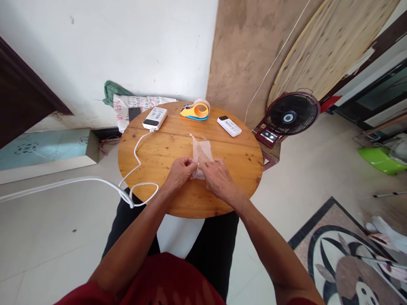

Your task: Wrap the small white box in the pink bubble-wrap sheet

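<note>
A thin, clear plastic bag [201, 151] lies on the round wooden table [241, 165], its far end pointing away from me. My left hand [179, 171] pinches the bag's near edge from the left, fingers closed. From the right, my right hand [218, 178] grips the same near edge, fingers curled on it. Both hands meet at the bag's near end, just past the table's middle.
A white power bank [155, 117] with a white cable [136, 159] sits at the table's back left. An orange tape dispenser [195, 111] and a white remote [229, 126] lie at the back. A black fan [291, 115] stands to the right; sacks lean on the wall.
</note>
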